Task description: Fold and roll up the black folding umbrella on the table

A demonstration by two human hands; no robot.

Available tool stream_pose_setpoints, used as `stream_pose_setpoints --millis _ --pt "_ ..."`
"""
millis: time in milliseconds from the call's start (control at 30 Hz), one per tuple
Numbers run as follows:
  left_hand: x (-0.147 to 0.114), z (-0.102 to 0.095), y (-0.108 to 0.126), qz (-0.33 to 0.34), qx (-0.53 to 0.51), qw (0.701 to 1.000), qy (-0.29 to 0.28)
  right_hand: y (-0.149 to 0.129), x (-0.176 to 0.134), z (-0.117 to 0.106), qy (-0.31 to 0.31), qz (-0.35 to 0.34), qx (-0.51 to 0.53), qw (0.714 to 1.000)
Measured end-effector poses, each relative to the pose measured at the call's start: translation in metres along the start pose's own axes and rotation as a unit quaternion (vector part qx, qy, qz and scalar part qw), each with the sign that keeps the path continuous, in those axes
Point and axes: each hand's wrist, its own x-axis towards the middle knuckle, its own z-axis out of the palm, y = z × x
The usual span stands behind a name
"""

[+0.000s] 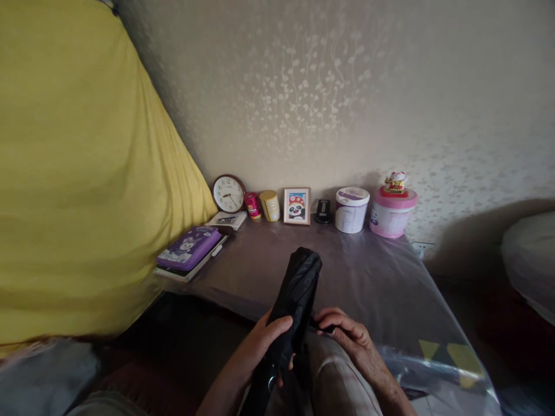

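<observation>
A folded black umbrella slants up from my lap, its rounded end over the near edge of the table. My left hand is wrapped around its lower half, thumb across the front. A shiny round spot shows on it below that hand. To the right, my right hand is closed, with finger and thumb pinching a short black strap beside the umbrella. Where the strap joins the umbrella is hard to make out.
The table has a clear plastic cover. Along the wall stand a clock, a picture frame, a white tub and a pink tub bearing a cat figurine. A purple case lies left, near a yellow curtain.
</observation>
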Motion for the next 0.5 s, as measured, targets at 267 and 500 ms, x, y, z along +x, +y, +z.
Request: stream_pose_setpoints --millis 267,500 --pt "-0.004 -0.006 0.011 0.007 -0.016 1.000 0.002 0.013 -0.008 -0.003 0.010 0.017 -0.009 1.000" --pt "0.001 -0.003 -0.001 0.025 0.034 0.999 0.013 -0.018 0.003 0.004 0.007 -0.055 -0.054 0.997"
